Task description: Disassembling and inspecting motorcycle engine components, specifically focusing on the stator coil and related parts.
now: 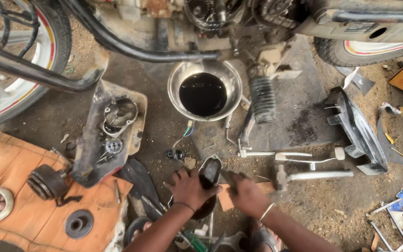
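My left hand (190, 189), with a dark band at the wrist, grips a black, greasy engine cover (209, 171) standing on the dirt floor. My right hand (248, 196), with a metal bangle on its wrist, is closed around a small dark tool (227, 176), blurred, whose tip points at the cover's right edge. A tan scrap (225, 199) lies under both hands. Just beyond the cover, a steel bowl (176, 79) holds black oil below the motorcycle engine (211, 14).
An orange cardboard sheet (19, 163) at the left carries a gear (79, 224) and a round drum part (47, 182). A black panel (89, 154) holds small parts. Chrome levers (313, 175) and a black fairing piece (357, 133) lie to the right. Wheels stand at both upper corners.
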